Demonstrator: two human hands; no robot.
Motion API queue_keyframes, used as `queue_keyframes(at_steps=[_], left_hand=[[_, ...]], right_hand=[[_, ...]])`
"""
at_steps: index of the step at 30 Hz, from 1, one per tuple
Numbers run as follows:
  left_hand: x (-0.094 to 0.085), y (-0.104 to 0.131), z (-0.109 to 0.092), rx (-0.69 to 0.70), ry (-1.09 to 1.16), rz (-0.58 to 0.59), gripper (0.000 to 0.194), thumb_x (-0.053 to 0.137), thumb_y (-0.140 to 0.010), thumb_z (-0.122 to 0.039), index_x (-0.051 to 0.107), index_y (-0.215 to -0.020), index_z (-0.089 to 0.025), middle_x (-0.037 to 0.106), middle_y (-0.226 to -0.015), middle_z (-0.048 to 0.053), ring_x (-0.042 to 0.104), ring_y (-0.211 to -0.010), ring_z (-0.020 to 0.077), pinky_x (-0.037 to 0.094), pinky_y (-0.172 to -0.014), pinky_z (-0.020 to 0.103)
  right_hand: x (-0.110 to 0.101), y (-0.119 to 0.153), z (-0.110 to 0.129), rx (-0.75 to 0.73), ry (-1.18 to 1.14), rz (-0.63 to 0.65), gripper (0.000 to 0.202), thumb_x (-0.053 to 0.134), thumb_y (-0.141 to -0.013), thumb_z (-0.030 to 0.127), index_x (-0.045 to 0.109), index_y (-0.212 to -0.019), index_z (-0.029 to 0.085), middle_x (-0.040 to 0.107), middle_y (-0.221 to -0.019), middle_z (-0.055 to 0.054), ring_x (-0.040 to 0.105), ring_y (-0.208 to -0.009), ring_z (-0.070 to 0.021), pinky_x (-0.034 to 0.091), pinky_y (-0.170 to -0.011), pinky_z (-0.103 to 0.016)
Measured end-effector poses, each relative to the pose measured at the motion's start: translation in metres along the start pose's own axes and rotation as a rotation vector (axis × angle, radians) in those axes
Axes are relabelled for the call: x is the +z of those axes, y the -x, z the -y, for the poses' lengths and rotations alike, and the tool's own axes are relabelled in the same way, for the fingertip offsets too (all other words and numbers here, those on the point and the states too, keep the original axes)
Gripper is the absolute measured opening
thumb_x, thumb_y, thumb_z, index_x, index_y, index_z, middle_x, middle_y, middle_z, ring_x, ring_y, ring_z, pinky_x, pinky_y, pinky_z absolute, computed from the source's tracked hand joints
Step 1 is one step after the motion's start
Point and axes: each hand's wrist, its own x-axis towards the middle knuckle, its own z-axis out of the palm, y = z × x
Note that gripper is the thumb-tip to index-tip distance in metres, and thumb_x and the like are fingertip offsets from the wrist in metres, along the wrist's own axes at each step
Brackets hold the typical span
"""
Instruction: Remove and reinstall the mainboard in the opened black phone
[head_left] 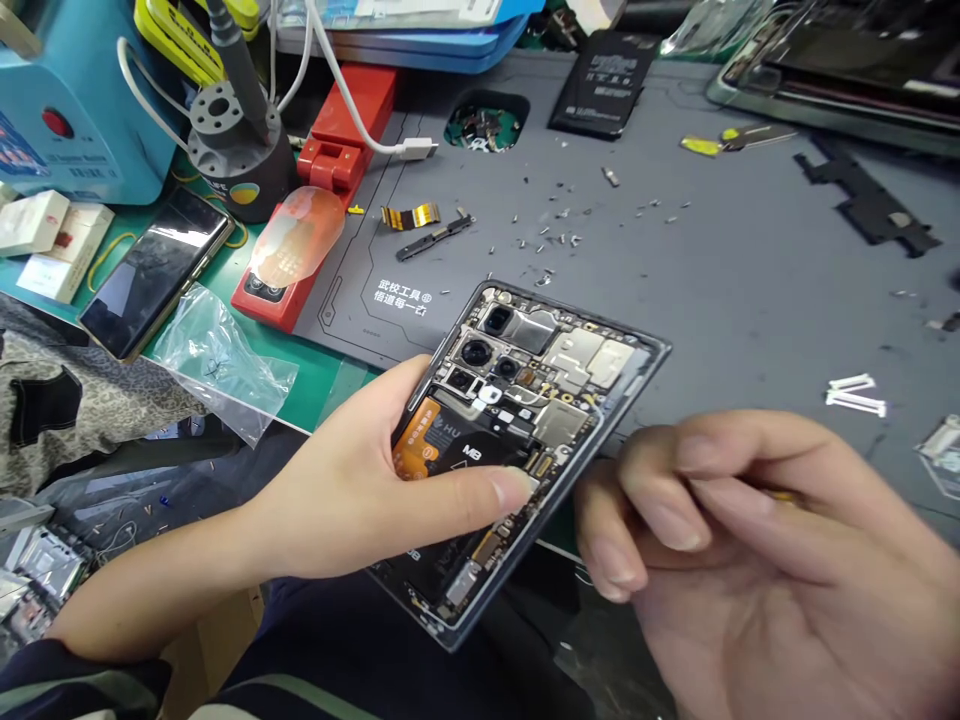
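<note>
Grey mat (690, 280) below; over its near edge my left hand (352, 480) holds the opened phone (525, 415), slanting lengthwise away rightward; my right hand (772, 590), fingertips pinched, hovers just right.

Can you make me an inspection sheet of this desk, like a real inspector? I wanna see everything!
Surface: grey mat with white writing, over a green tabletop.
Job's things: opened phone, its cameras and battery showing.
Clutter: tiny metal bits, a loose black battery, a flat orange-and-black strip, two white pieces and a clear plastic bag.
Hands: left hand grips the opened phone; right hand is curled beside it, something yellow by its fingers, too hidden to name.
Cables: white cable, its plug over the mat.
Surroundings: blue machine, dark-screened phone, red tool.
</note>
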Motion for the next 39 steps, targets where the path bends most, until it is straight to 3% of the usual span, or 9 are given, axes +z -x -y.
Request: queue_keyframes(at_steps=[3,6,9,12,15,20,32,39], left_hand=[[0.002,0.001,0.002,0.008,-0.020,-0.020,0.041,0.090,-0.084,-0.015,0.068,-0.118,-0.022,0.073,-0.103,-0.002,0.064,-0.089,0.0140,0.052,-0.078,0.024],[0.002,0.002,0.002,0.025,-0.069,-0.048,0.041,0.092,-0.083,-0.018,0.068,-0.116,-0.022,0.073,-0.103,-0.001,0.066,-0.091,0.0162,0.054,-0.081,0.027],[0.002,0.002,0.003,0.044,-0.090,-0.051,0.042,0.093,-0.082,-0.019,0.067,-0.115,-0.022,0.073,-0.102,-0.001,0.066,-0.090,0.0167,0.054,-0.080,0.027],[0.002,0.002,0.004,0.044,-0.089,-0.040,0.044,0.093,-0.081,-0.017,0.067,-0.115,-0.022,0.071,-0.098,-0.002,0.064,-0.085,0.0149,0.053,-0.076,0.025],[0.001,0.003,0.005,0.046,-0.076,-0.016,0.045,0.092,-0.081,-0.013,0.067,-0.117,-0.023,0.071,-0.101,-0.002,0.063,-0.087,0.0143,0.053,-0.078,0.025],[0.001,0.003,0.006,0.034,-0.040,0.006,0.047,0.091,-0.082,-0.011,0.067,-0.120,-0.025,0.072,-0.107,-0.001,0.066,-0.094,0.0166,0.055,-0.084,0.026],[0.002,0.002,0.008,0.089,-0.040,0.016,0.048,0.090,-0.081,-0.006,0.068,-0.120,-0.024,0.074,-0.109,-0.002,0.067,-0.098,0.0156,0.056,-0.087,0.023],[0.001,0.003,0.006,0.040,-0.039,0.005,0.046,0.092,-0.081,-0.012,0.069,-0.120,-0.024,0.074,-0.110,0.000,0.067,-0.096,0.0178,0.057,-0.084,0.026]], right_hand=[[0.009,0.004,0.003,0.109,-0.062,0.062,0.011,0.075,-0.095,0.043,0.073,-0.095,0.033,0.048,-0.064,0.003,0.052,-0.048,-0.0140,0.045,-0.038,-0.022],[0.012,0.007,0.006,0.083,0.153,0.106,0.018,0.080,-0.093,0.048,0.075,-0.103,0.035,0.054,-0.069,0.003,0.050,-0.052,-0.0111,0.046,-0.040,-0.017],[0.012,0.006,0.007,0.029,0.298,0.207,0.019,0.079,-0.092,0.050,0.073,-0.092,0.032,0.052,-0.066,0.004,0.049,-0.050,-0.0114,0.046,-0.040,-0.016],[0.012,0.002,0.008,-0.045,0.359,0.206,0.025,0.076,-0.093,0.046,0.065,-0.079,0.029,0.052,-0.063,0.004,0.054,-0.052,-0.0137,0.050,-0.042,-0.018],[0.013,-0.001,0.008,-0.098,0.345,0.213,0.026,0.075,-0.094,0.039,0.062,-0.075,0.029,0.054,-0.062,0.005,0.055,-0.051,-0.0125,0.050,-0.044,-0.015],[0.012,-0.004,0.009,-0.065,0.262,0.249,0.014,0.075,-0.094,0.038,0.072,-0.083,0.032,0.064,-0.068,0.004,0.062,-0.053,-0.0133,0.055,-0.048,-0.017],[0.010,-0.007,0.010,-0.093,0.279,0.229,0.011,0.073,-0.090,0.030,0.072,-0.081,0.034,0.066,-0.067,0.007,0.065,-0.052,-0.0116,0.055,-0.050,-0.014],[0.013,-0.010,0.008,-0.111,0.279,0.264,0.010,0.074,-0.092,0.030,0.071,-0.082,0.033,0.066,-0.069,0.006,0.064,-0.054,-0.0124,0.056,-0.050,-0.015]])
